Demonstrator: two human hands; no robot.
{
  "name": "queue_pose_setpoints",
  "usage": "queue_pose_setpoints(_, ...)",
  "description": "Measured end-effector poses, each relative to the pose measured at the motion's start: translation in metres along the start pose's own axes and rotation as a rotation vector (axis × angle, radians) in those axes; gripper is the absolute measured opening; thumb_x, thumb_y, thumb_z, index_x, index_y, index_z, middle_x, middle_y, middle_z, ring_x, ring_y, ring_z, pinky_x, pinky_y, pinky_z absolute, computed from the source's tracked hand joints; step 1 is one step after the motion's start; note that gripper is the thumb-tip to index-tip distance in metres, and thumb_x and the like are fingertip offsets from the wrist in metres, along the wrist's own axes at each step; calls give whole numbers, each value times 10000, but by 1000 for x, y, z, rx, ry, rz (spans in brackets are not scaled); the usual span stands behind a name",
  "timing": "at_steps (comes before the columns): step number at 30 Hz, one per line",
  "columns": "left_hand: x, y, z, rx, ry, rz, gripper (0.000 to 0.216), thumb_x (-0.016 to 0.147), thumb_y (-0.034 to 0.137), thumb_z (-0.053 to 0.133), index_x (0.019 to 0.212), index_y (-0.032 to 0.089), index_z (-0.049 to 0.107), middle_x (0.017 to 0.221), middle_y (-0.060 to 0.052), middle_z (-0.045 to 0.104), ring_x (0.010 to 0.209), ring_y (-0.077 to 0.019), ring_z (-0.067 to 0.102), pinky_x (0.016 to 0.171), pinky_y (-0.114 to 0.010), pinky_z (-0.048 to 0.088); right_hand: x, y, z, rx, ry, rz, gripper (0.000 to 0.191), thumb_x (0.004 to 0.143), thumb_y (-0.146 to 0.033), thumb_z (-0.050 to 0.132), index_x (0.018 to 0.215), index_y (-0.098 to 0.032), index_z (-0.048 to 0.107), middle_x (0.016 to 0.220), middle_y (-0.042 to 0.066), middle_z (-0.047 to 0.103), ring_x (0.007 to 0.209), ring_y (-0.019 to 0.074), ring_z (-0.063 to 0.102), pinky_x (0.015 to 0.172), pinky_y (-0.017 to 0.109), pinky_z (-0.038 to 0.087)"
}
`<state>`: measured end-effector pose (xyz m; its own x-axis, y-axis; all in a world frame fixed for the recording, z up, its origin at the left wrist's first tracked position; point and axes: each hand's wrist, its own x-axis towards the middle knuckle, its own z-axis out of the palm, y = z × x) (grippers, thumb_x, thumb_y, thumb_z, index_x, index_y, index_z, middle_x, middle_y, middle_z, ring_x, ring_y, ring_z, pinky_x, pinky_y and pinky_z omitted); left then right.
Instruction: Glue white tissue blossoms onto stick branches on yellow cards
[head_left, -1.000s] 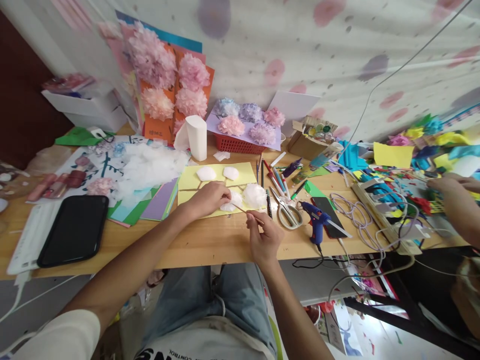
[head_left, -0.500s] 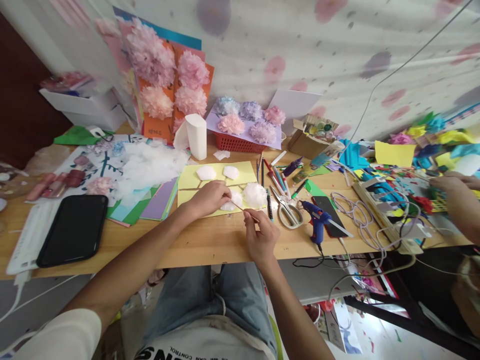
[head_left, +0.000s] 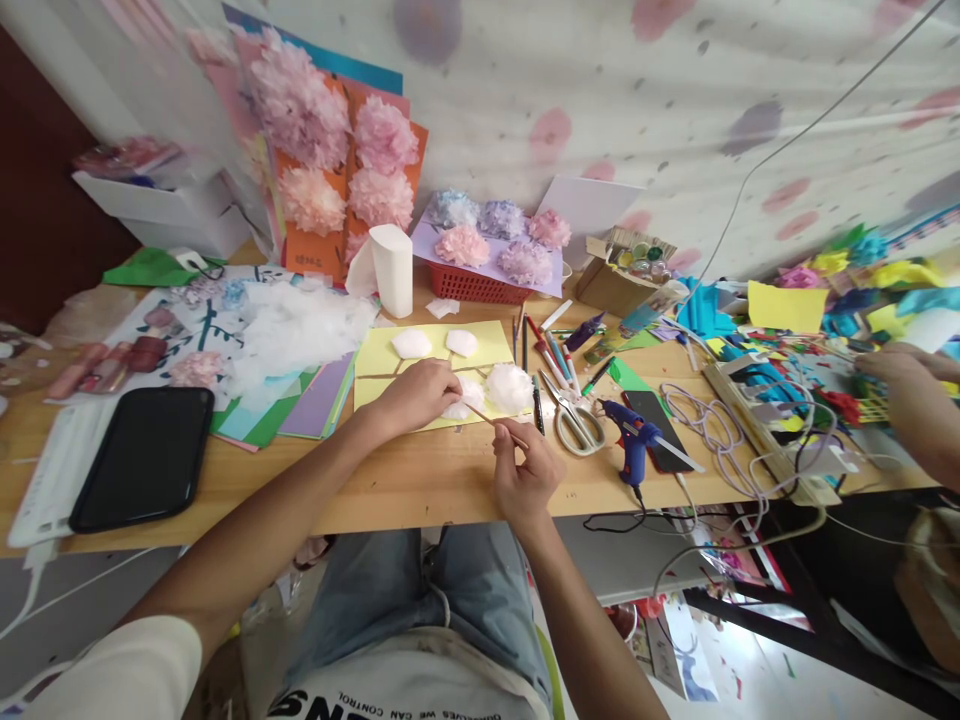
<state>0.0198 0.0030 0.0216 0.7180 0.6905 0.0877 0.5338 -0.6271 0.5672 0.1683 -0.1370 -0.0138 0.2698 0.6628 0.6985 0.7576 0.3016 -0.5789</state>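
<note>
On the table lies a yellow sheet of paper (head_left: pixel 491 345) with brown branch lines and several white cotton tufts. My left hand (head_left: pixel 420 393) rests over the sheet's lower middle, fingers closed together at the edge of a cotton tuft (head_left: pixel 466 396); the fingertips are partly hidden. My right hand (head_left: pixel 526 470), by the sheet's lower right edge, pinches a thin brown stick (head_left: pixel 480 413), whose tip points at that tuft. A fuller cotton tuft (head_left: pixel 509 388) sits just right of it. Two flatter white pieces lie on the upper half.
Scissors (head_left: pixel 577 428), a blue glue gun (head_left: pixel 632 440) and a dark phone (head_left: pixel 660 430) lie to the right, near cables and a power strip (head_left: pixel 765 430). Loose cotton (head_left: pixel 307 325) and a black tablet (head_left: pixel 146 455) are left. Another person's hand (head_left: pixel 911 380) is far right.
My right hand has shifted very slightly right, and the stick slants a bit more. My left hand stays in place on the sheet. The other person's hand has moved slightly left.
</note>
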Motion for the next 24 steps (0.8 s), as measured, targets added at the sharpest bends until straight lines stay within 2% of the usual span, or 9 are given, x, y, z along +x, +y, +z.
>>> queue_pose_setpoints(6,0,1,-1,55,-18,0,261,879,153,568,860,155,828,864,-88,746,863,-225,646,803,-314,459,0,4,5,19,10,-73,112,954,-118,588,947,-197,668,732,10,711,598,117,618,600,243,491)
queue_pose_setpoints(19,0,-2,4,40,-6,6,231,876,184,603,867,170,833,854,-85,749,850,-224,649,781,-314,446,3,6,7,-23,-34,-111,130,973,-142,562,911,-188,667,715,25,701,617,132,640,600,254,484)
queue_pose_setpoints(21,0,-6,2,-7,28,8,225,868,191,603,834,179,825,830,-71,744,821,-213,645,756,-307,439,3,6,8,-25,-44,-110,123,969,-138,571,900,-184,662,715,27,699,618,132,639,596,253,476)
queue_pose_setpoints(24,0,-12,-4,-42,148,-18,227,868,226,592,767,170,787,792,-62,725,760,-194,621,716,-301,418,4,6,7,-23,-47,-97,121,970,-146,574,892,-187,657,701,19,687,605,128,624,583,250,465)
